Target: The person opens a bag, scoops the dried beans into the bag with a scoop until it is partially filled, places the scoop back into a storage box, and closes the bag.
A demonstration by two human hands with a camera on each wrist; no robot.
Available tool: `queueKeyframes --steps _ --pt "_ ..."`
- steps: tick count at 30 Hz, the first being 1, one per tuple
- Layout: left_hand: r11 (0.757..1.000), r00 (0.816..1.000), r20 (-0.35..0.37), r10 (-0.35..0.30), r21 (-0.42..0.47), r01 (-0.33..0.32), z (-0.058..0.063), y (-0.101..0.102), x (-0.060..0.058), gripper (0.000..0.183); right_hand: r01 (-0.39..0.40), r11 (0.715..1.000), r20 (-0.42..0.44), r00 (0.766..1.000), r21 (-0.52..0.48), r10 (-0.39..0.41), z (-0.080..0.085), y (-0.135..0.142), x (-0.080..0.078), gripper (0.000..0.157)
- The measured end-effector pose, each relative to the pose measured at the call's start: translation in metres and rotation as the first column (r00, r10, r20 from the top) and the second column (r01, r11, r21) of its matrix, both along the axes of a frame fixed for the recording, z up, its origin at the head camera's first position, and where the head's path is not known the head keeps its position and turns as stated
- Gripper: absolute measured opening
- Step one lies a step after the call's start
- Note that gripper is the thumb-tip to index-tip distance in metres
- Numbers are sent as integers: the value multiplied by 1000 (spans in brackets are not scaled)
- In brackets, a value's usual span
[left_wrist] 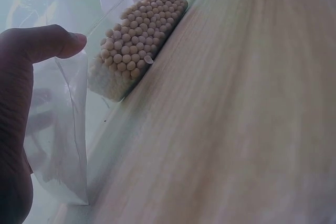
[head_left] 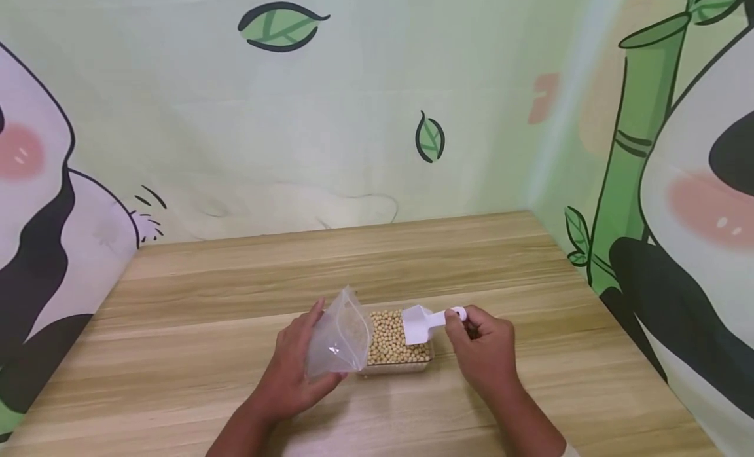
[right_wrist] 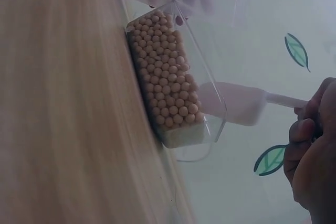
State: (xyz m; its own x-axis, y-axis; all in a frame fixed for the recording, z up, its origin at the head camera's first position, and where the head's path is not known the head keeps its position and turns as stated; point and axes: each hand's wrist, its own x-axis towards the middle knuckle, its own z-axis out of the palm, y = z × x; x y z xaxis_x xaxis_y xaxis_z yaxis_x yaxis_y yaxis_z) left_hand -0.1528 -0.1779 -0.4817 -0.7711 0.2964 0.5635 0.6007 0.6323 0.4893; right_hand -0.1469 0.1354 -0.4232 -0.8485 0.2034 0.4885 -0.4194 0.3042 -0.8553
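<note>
A clear rectangular container (right_wrist: 181, 136) full of round tan soybeans (head_left: 389, 332) sits on the wooden table between the hands. My left hand (head_left: 294, 365) grips a clear plastic zip bag (head_left: 336, 339), thumb at the near side and fingers round the back. The bag's mouth stands open and tilts toward the container's left end. In the left wrist view the thumb (left_wrist: 52, 44) lies across the bag's edge. My right hand (head_left: 485, 346) pinches the handle of a white scoop (head_left: 417, 325). The scoop's blade dips into the beans at the container's right end. What the scoop holds is hidden.
The wood-grain table (head_left: 206, 300) runs back to a wall covering (head_left: 365, 103) printed with leaves, pandas and bamboo. That covering also rises along the left and right sides.
</note>
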Motion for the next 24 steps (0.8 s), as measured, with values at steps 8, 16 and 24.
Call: queueKeyframes --steps 8,16,24 --pt "1000 1000 -6 0 -17 0 1 1 0 115 1 999 295 955 -46 12 1 3 -4 26" --pt "1000 1000 -6 -8 -9 8 0 0 0 116 24 980 496 864 -199 80 1 5 -13 32" --pt "1000 1000 -5 -8 -21 8 0 1 0 116 39 928 574 795 -371 196 -4 6 -18 29"
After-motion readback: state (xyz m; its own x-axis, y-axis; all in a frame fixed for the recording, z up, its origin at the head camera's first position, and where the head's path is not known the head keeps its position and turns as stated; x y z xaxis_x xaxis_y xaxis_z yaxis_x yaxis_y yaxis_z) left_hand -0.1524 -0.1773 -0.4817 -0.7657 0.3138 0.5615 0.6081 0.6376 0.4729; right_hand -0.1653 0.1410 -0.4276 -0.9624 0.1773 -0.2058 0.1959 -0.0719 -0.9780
